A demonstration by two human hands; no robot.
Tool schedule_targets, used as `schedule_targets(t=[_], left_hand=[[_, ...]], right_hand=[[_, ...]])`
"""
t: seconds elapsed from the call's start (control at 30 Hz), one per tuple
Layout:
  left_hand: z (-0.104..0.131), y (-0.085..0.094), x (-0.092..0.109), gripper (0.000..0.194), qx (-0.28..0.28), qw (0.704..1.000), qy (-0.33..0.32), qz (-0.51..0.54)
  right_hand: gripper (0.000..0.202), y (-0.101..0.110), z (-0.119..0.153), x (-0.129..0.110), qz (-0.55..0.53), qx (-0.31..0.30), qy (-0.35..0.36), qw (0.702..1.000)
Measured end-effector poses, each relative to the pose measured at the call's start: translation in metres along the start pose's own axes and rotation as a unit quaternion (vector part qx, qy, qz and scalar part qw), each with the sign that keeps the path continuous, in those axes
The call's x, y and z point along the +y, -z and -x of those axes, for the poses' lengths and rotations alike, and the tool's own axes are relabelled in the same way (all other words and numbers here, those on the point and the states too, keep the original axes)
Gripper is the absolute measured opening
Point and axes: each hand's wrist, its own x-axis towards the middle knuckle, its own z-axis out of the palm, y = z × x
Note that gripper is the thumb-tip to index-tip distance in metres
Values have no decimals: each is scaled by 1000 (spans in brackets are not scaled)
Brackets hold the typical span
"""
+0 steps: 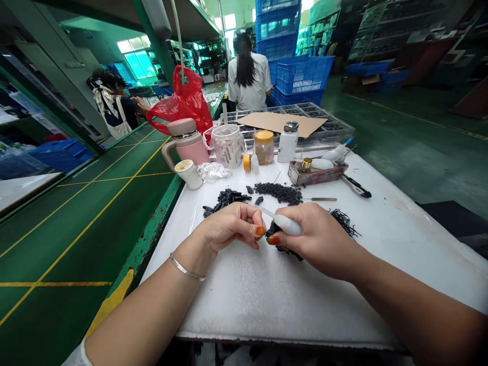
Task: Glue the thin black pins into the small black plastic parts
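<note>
My right hand (316,236) is closed around a small white squeeze bottle (288,225) whose thin nozzle points up and left. A black plastic part (272,231) shows at that hand's fingertips; whether they grip it or only cover it I cannot tell. My left hand (236,223) is closed in a pinch close by, thumb against fingers, and what sits in the pinch is too small to make out. Just beyond lie a pile of black plastic parts (227,199), a heap of small black rings (280,192) and some thin black sticks (343,222).
Behind the piles stand a pink mug (187,147), a plastic cup (227,145), a yellow-lidded jar (264,147) and a white bottle (288,142). A small box (318,173) and a box cutter (357,186) lie right. A green conveyor (87,203) runs left; two people work beyond.
</note>
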Motion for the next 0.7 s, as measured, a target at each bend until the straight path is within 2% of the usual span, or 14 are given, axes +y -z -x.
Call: schedule_targets(t=[0.1,0.17,0.23,0.33,0.4,0.53,0.7], left_hand=[[2,-2,1,27,-25,999,-5,19],[2,-3,1,27,-27,999,-12,27],[2,-3,1,26,-14,999,-22,18],[2,-2,1,25,13,1000,-28,-6],[2,-1,1,26,9,1000,-23,-11],[1,0,0,24,-20,1000,-22,2],[-1,-3,-1,20,1,995,-87,43]], right_hand=[[18,0,0,-2,-106,-49,-28,993],[17,-2,0,-2,-128,-48,-22,990],[19,-4,0,0,-76,-8,-2,997],[26,-7,1,2,57,70,50,995],[28,-6,0,2,83,72,62,992],[23,-1,-5,3,-28,11,-5,1000],[23,3,-10,12,-151,23,-21,988]])
